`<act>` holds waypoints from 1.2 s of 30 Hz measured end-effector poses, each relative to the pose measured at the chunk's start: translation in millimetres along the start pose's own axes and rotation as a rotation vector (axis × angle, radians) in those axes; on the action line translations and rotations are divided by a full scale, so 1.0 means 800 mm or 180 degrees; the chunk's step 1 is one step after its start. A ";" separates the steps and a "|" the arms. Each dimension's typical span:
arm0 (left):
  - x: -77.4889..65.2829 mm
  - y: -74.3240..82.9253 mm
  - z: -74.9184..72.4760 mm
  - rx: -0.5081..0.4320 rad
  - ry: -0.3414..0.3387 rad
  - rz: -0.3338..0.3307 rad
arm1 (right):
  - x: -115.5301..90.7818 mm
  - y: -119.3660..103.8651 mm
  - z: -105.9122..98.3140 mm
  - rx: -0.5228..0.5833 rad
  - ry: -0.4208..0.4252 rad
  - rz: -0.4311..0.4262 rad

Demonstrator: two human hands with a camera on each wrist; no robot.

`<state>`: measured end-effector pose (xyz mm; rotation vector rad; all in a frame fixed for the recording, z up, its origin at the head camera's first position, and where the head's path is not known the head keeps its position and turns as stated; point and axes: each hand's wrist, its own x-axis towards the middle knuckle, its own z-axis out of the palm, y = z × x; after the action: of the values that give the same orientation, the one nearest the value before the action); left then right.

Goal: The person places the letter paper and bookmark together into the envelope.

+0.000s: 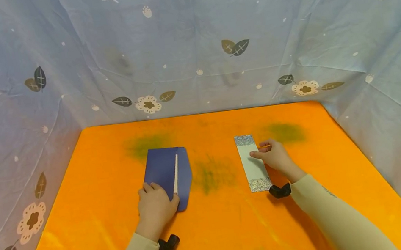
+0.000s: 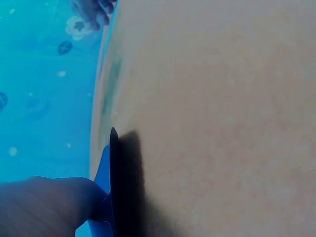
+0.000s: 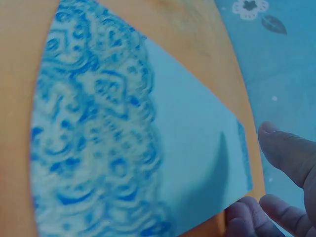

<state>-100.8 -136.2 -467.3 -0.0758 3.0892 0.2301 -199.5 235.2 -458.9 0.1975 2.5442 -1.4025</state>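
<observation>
- Likely light and easily creased, the lace-bordered card (image 1: 253, 169) lies beneath the thumb of the right hand (image 1: 276, 158), best taken by its long edges.
- That hand grips nothing, thumb raised; whether its fingertips touch the edge is hard to tell.
- The left hand (image 1: 156, 206) grips the blue envelope (image 1: 161, 164), which extends beyond its fingers.

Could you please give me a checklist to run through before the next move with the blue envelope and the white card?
1. Left hand holds the blue envelope: ok.
2. Right hand at the white card: ok, beside its right edge in the head view.
3. Right thumb on the card: not ok, apart from it in the right wrist view.
4. Card and envelope apart: ok.
5. Envelope contents: cannot tell, inside hidden.
</observation>
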 end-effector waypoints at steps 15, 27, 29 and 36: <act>-0.002 -0.002 -0.006 -0.0089 0.0007 -0.0059 | 0.000 0.004 0.009 0.0120 0.0038 0.0083; 0.002 0.003 -0.005 -0.0054 -0.0040 -0.0006 | -0.001 0.000 0.013 -0.0294 0.0196 0.0120; 0.002 0.004 -0.005 -0.0041 -0.0075 0.0002 | -0.001 0.000 0.012 -0.0334 0.0189 0.0148; 0.000 0.004 -0.005 -0.0039 -0.0092 0.0003 | 0.000 0.002 0.010 -0.0362 0.0119 0.0175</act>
<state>-100.9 -133.8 -463.3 -0.0706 3.0593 0.2482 -197.7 229.3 -464.4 0.2738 2.6183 -1.2417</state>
